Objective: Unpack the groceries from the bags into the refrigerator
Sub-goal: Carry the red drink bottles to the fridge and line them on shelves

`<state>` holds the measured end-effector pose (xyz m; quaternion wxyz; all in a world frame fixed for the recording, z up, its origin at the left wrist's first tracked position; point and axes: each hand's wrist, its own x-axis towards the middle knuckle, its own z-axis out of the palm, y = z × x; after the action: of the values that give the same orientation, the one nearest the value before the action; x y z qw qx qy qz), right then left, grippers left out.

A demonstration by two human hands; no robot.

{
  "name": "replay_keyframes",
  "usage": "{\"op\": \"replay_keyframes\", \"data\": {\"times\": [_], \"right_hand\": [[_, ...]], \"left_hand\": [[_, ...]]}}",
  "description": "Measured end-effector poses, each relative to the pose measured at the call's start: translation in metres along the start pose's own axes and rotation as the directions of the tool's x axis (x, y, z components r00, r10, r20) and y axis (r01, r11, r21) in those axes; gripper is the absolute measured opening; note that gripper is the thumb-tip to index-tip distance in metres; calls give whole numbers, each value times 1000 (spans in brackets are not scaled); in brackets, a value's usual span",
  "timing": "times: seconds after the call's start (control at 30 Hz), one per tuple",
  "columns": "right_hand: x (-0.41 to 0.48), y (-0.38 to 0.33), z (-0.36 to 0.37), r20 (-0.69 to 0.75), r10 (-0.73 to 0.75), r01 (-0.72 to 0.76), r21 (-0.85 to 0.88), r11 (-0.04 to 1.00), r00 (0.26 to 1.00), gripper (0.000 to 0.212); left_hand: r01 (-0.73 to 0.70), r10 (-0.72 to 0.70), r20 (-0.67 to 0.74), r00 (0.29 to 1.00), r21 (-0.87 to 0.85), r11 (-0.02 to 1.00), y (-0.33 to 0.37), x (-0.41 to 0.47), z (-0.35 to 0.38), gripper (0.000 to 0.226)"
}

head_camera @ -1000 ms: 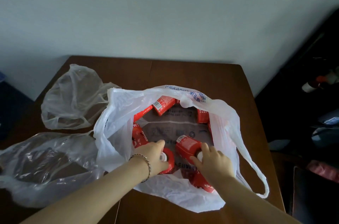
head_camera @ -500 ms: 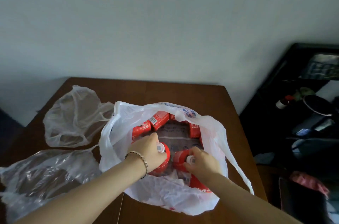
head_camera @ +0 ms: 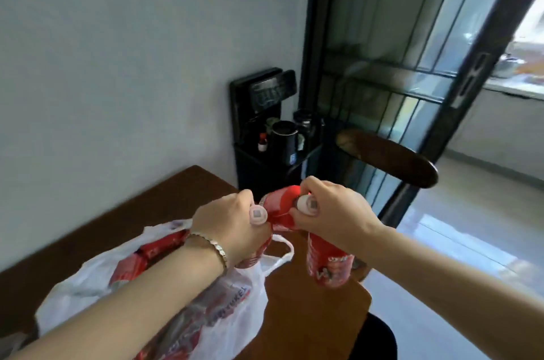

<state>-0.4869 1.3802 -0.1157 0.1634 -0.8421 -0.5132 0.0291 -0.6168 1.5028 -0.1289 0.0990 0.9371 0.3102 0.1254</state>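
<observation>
My left hand [head_camera: 232, 222] grips a red bottle with a white cap [head_camera: 258, 214] near its top, most of that bottle hidden behind the hand. My right hand [head_camera: 332, 215] holds red bottles by their necks: one hangs down below the hand [head_camera: 328, 264], another sticks up to the left [head_camera: 281, 203]. Both hands are lifted above the white plastic bag [head_camera: 229, 297], which lies on the brown wooden table [head_camera: 309, 318] and holds several more red packages [head_camera: 132, 265]. No refrigerator is in view.
A dark wooden chair [head_camera: 391, 159] stands beyond the table's right corner. A black water dispenser stand [head_camera: 265, 130] with a kettle and small bottles sits against the grey wall. A black-framed glass door [head_camera: 426, 65] is on the right, pale floor beyond.
Both hands have lifted red bottles out of the bag and up above the table. My view has swung to the right, away from the empty bags and toward the door.
</observation>
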Motion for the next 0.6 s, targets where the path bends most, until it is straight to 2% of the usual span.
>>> {"op": "replay_keyframes", "data": {"times": [0.13,0.27,0.43,0.5,0.6], "right_hand": [[-67,64,-45,-97,253,-258,-35,966,963,33],[-158,133,-82,-210,431,-455,-86,886,878,36],[-300,225,-124,-371,665,-751,-167,639,648,34],[-365,258,-142,-407,707,-811,-195,551,578,36],[-461,301,-176,-451,759,-875,-118,470,469,36]], "left_hand": [[-259,259,-4,966,-53,965,93,11,12,32],[-503,506,14,862,-95,859,211,3,38,31],[-733,747,36,663,-169,659,377,-37,78,34],[-779,800,51,598,-198,595,447,-63,95,35],[-829,860,57,507,-243,504,552,-112,114,35]]}}
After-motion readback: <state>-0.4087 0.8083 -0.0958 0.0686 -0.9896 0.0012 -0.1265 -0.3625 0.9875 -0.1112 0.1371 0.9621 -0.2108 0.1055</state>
